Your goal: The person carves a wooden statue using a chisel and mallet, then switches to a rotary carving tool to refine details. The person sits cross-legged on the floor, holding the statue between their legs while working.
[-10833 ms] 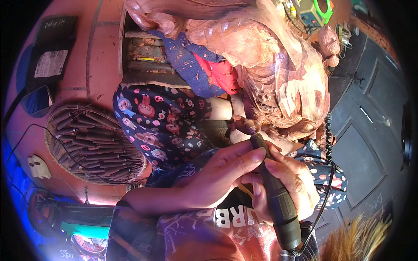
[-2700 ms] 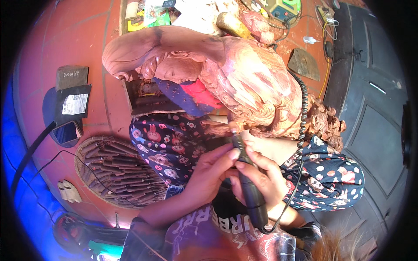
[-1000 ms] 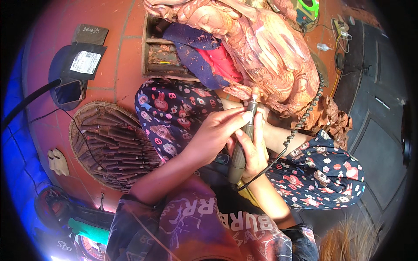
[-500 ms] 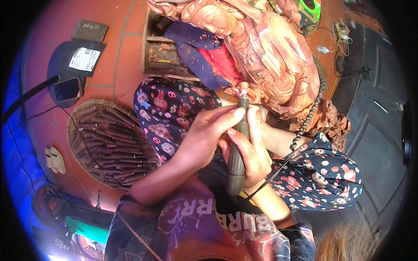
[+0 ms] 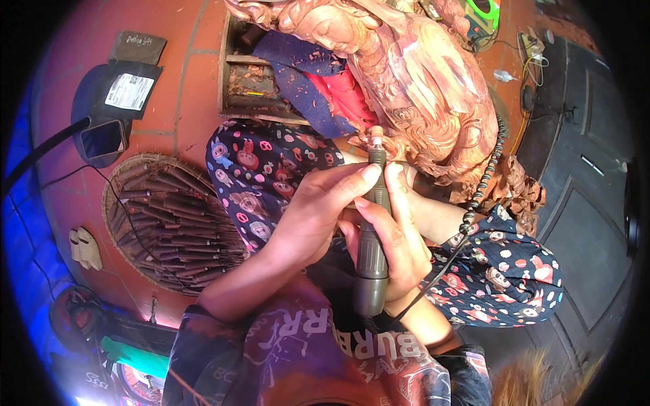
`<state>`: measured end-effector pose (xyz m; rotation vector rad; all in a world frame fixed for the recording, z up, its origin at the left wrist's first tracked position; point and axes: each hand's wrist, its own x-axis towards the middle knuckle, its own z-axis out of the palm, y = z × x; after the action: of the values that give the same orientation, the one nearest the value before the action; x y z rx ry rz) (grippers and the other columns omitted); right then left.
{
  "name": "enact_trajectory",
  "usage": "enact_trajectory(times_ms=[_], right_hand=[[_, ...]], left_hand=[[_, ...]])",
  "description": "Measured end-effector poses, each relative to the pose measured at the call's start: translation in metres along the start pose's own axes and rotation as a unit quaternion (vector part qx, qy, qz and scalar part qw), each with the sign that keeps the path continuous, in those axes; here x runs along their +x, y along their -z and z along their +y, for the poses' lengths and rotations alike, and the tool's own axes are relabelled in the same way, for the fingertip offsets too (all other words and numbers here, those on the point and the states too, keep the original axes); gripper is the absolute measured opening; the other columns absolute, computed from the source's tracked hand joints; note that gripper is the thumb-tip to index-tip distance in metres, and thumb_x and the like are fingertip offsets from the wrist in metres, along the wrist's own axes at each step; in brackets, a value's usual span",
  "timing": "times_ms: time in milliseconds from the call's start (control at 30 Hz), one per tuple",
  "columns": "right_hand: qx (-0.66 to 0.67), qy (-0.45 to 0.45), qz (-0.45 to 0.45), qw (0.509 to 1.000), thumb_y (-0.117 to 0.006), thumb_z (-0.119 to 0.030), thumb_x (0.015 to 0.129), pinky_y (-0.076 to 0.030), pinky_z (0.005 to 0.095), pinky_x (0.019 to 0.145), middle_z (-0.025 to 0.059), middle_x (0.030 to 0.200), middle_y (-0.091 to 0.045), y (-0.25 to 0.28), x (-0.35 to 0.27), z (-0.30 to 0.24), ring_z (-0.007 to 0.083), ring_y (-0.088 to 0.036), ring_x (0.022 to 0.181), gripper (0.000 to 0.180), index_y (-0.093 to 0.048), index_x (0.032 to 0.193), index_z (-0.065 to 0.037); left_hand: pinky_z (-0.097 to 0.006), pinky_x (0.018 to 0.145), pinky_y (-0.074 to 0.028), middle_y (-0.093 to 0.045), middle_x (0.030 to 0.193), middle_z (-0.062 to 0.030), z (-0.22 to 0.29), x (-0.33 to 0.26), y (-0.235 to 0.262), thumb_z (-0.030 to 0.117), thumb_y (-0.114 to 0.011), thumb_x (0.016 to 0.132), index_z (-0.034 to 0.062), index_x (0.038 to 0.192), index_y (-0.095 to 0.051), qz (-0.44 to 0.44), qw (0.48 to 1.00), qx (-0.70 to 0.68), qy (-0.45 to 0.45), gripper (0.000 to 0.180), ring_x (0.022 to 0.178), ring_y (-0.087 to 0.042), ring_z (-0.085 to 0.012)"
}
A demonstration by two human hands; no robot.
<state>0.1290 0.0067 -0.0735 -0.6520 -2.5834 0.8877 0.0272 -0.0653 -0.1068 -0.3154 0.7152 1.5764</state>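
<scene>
A dark rotary tool handpiece (image 5: 371, 254) stands nearly upright in front of my chest, its small rounded brown tip pointing away from me. My left hand (image 5: 315, 206) is closed on its upper part, thumb pressed near the collar. Lower down, my right hand (image 5: 401, 247) grips the ribbed body from the right side. The tip is close to the lower folds of a carved reddish wooden statue (image 5: 426, 95), which lies tilted before my legs; I cannot tell if they touch. A black coiled cord (image 5: 482, 183) hangs by the statue's right side.
A round basket (image 5: 112, 196) of several dark-handled tools sits at left. Beyond it are a phone (image 5: 103, 140) and a labelled dark package (image 5: 130, 91). A wooden box (image 5: 227, 84) holding shavings stands beside blue cloth (image 5: 298, 57). Dark panelled wood (image 5: 582, 230) spans the right.
The handpiece's rear end has dropped slightly toward me and tilted more upright. My right hand has shifted a little with it, and the cord has moved; both hands keep hold.
</scene>
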Motion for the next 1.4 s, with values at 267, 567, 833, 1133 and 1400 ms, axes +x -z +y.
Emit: enact_trajectory(times_ms=[267,567,833,1133,1400], right_hand=[[0.032,0.002,-0.030,0.999,-0.072,-0.003,0.071,-0.048,0.0406,0.092,0.0323,0.124,-0.049,0.005,0.003,0.001,0.0379,-0.056,0.111,0.034,-0.066,0.105,-0.003],[-0.016,-0.015,-0.016,1.000,-0.072,-0.002,0.073,-0.049,0.0406,0.091,0.0314,0.127,-0.047,0.010,-0.005,0.003,0.0382,-0.056,0.111,0.031,-0.066,0.104,-0.002],[0.036,-0.053,-0.071,0.995,-0.069,0.000,0.074,-0.048,0.0420,0.092,0.0307,0.129,-0.045,0.022,0.001,0.000,0.0409,-0.054,0.113,0.033,-0.064,0.106,0.001],[0.061,0.033,-0.037,0.997,-0.072,-0.006,0.072,-0.050,0.0399,0.090,0.0271,0.129,-0.047,0.027,-0.012,0.009,0.0407,-0.054,0.113,0.037,-0.065,0.108,-0.006],[0.096,0.095,-0.068,0.989,-0.068,-0.005,0.076,-0.043,0.0485,0.095,0.0198,0.125,-0.053,0.029,-0.023,0.003,0.0370,-0.055,0.112,0.034,-0.064,0.109,-0.007]], left_hand=[[-0.018,0.046,-0.046,-0.064,0.087,-0.0052,-0.002,-0.001,-0.002,0.023,-0.050,0.095,-0.0031,0.111,-0.059,0.023,0.999,0.013,-0.020,0.032,0.066,-0.060,-0.0064],[-0.020,0.040,-0.047,-0.061,0.076,-0.0061,-0.005,0.006,-0.008,0.027,-0.050,0.095,-0.0031,0.113,-0.057,0.013,0.998,0.058,0.024,0.036,0.054,-0.060,-0.0101],[-0.021,0.043,-0.048,-0.063,0.076,-0.0057,-0.011,0.008,-0.012,0.027,-0.051,0.095,-0.0012,0.109,-0.059,0.056,0.998,0.033,0.002,0.033,0.054,-0.060,-0.0100],[-0.027,0.058,-0.048,-0.065,0.080,-0.0081,-0.017,-0.009,0.000,0.020,-0.053,0.093,-0.0065,0.104,-0.061,0.114,0.863,0.391,-0.300,0.030,0.063,-0.060,-0.0144],[-0.028,0.057,-0.051,-0.064,0.084,-0.0098,-0.049,-0.003,0.014,0.003,-0.072,0.074,-0.0017,0.098,-0.064,0.134,0.542,0.545,-0.626,0.026,0.070,-0.063,-0.0197]])
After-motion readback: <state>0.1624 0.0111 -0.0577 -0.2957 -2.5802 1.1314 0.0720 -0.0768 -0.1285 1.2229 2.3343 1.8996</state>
